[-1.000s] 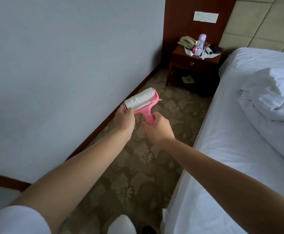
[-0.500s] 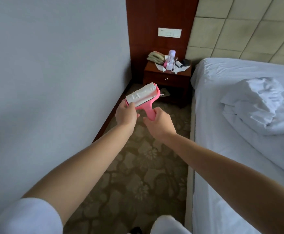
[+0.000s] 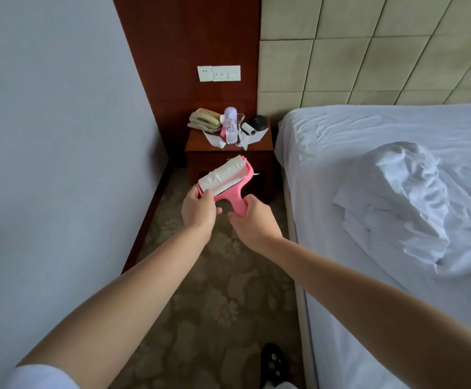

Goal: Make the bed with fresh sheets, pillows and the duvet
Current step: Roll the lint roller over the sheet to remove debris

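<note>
I hold a pink lint roller (image 3: 230,181) with a white sticky roll in front of me, over the carpeted aisle. My right hand (image 3: 254,223) grips its pink handle. My left hand (image 3: 199,210) pinches the near end of the roll. To the right lies the bed (image 3: 340,276) under a white fitted sheet, with a crumpled white duvet (image 3: 413,203) heaped on it. No pillow shows.
A dark wooden nightstand (image 3: 228,153) stands ahead against the wood panel, carrying a beige telephone (image 3: 204,120), a clear bottle (image 3: 230,127), a spare roll and papers. A grey wall (image 3: 46,164) runs along the left. A padded headboard (image 3: 368,51) is behind the bed. My dark shoe (image 3: 273,363) is on the carpet.
My view has swung right and forward toward the nightstand and headboard. Both hands keep the same hold on the lint roller, which stays in front of me.
</note>
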The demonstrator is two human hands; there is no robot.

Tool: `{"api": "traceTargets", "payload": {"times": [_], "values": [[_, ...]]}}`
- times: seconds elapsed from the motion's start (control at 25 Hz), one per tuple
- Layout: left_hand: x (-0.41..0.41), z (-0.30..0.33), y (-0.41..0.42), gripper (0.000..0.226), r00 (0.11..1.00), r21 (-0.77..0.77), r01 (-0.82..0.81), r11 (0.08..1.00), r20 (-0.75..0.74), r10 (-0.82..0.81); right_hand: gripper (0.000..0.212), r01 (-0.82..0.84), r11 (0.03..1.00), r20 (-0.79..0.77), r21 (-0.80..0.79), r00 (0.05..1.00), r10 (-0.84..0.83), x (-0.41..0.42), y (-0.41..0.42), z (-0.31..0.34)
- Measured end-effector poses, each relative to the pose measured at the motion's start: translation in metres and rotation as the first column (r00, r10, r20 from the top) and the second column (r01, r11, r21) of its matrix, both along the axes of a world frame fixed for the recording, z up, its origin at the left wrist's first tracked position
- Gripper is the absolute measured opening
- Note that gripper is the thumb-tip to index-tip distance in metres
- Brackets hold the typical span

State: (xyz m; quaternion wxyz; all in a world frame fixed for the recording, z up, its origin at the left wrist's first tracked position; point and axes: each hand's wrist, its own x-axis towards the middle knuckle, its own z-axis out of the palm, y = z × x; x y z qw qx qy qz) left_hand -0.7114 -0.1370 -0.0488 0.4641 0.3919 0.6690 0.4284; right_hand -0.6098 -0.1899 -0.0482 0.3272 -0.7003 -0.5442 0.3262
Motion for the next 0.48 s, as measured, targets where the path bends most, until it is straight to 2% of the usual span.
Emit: {"api": "traceTargets", "payload": {"times": [0.28, 0.48], "values": [[0.081, -0.003, 0.159, 0.041, 0.997, 0.002, 0.072, 0.997, -0.035, -0.072, 0.01, -0.004, 1.0, -0.006, -0.001, 1.0, 0.004, 0.088, 0.159, -0.004], [0.119, -0.035, 0.277, 0.037, 0.996, -0.054, 0.077, 0.996, -0.049, -0.08, 0.011, -0.035, 0.997, 0.055, -0.07, 0.998, 0.039, 0.134, 0.27, -0.026]]}}
